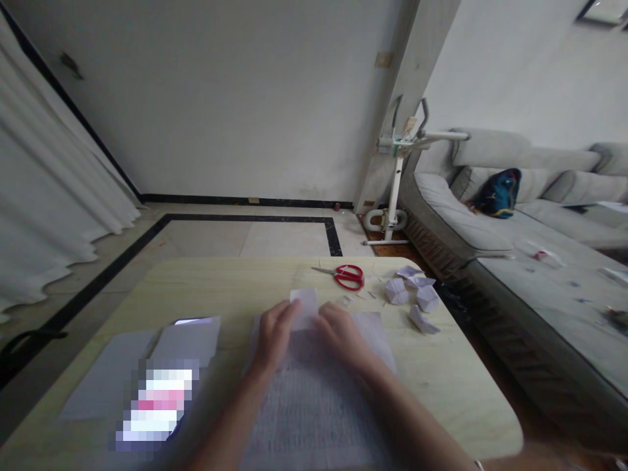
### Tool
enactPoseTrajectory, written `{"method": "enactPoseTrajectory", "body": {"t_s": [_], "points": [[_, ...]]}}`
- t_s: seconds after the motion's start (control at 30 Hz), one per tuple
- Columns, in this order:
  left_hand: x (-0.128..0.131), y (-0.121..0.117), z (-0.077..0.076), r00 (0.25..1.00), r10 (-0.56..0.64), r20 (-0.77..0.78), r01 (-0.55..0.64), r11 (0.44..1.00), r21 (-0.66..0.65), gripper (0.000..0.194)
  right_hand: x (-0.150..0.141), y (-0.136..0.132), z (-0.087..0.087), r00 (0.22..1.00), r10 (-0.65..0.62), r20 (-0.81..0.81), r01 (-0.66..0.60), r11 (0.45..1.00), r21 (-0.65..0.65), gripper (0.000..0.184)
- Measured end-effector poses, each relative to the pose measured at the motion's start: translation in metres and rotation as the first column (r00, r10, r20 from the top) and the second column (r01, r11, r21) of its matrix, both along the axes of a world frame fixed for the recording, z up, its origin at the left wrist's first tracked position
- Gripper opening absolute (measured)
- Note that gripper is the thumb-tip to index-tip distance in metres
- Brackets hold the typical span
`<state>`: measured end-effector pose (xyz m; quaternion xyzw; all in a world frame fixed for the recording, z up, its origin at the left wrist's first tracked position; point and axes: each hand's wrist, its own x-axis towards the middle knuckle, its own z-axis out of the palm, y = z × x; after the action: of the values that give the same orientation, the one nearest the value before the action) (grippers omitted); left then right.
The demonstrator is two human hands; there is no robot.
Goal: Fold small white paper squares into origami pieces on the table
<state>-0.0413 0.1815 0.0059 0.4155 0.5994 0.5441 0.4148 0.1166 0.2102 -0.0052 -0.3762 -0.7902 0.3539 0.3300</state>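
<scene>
A small white piece of paper (305,306) stands between my two hands above a large printed sheet (314,412) on the table. At its left edge, my left hand (275,332) is closed with the thumb against the paper. My right hand (341,330) has curled fingers at the paper's right edge; its fingertips are partly hidden and blurred. Just beyond my right hand lie red-handled scissors (347,276), blades pointing left. Several folded white paper pieces (397,291) are grouped to the right, with small scraps (346,300) near the scissors.
White sheets (110,366) and a phone with a blurred-out screen (157,405) lie at the left of the pale wooden table (456,386). A grey sofa (549,261) runs along the right. Past the table stands a white exercise machine (395,190); a white curtain (49,176) hangs at left.
</scene>
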Motion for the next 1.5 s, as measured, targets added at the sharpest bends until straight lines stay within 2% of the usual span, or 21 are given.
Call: {"method": "enactPoseTrajectory", "body": {"t_s": [0.23, 0.53, 0.7, 0.97, 1.13, 1.33, 1.5], "points": [[-0.005, 0.002, 0.0, 0.999, 0.021, -0.041, -0.02, 1.0, 0.015, 0.036, -0.001, -0.003, 0.004, 1.0, -0.001, -0.022, 0.0, 1.0, -0.01, 0.028], [-0.002, 0.003, -0.006, 0.991, -0.024, -0.135, 0.029, 0.999, 0.038, 0.038, 0.0, -0.002, 0.004, 0.985, 0.041, -0.169, -0.053, 0.997, -0.065, 0.032], [0.0, 0.003, -0.008, 0.986, -0.034, -0.162, 0.04, 0.999, 0.033, 0.039, 0.002, -0.001, 0.005, 0.984, 0.032, -0.176, -0.049, 0.995, -0.092, 0.032], [0.0, 0.002, -0.003, 0.995, -0.053, -0.085, 0.055, 0.998, 0.017, 0.037, 0.002, -0.001, 0.008, 0.986, 0.003, -0.165, -0.014, 0.998, -0.068, 0.033], [0.005, 0.001, -0.006, 0.981, -0.174, 0.084, 0.175, 0.985, -0.004, 0.032, 0.004, -0.001, 0.014, 0.982, -0.03, -0.186, 0.018, 0.998, -0.067, 0.035], [0.004, 0.0, -0.013, 0.984, -0.177, 0.02, 0.178, 0.984, -0.025, 0.034, 0.001, 0.0, 0.008, 0.982, -0.1, -0.161, 0.087, 0.993, -0.083, 0.028], [0.006, -0.001, -0.012, 0.972, -0.233, -0.035, 0.233, 0.972, -0.006, 0.034, 0.001, -0.001, 0.005, 0.973, -0.164, -0.162, 0.147, 0.983, -0.113, 0.024]]}}
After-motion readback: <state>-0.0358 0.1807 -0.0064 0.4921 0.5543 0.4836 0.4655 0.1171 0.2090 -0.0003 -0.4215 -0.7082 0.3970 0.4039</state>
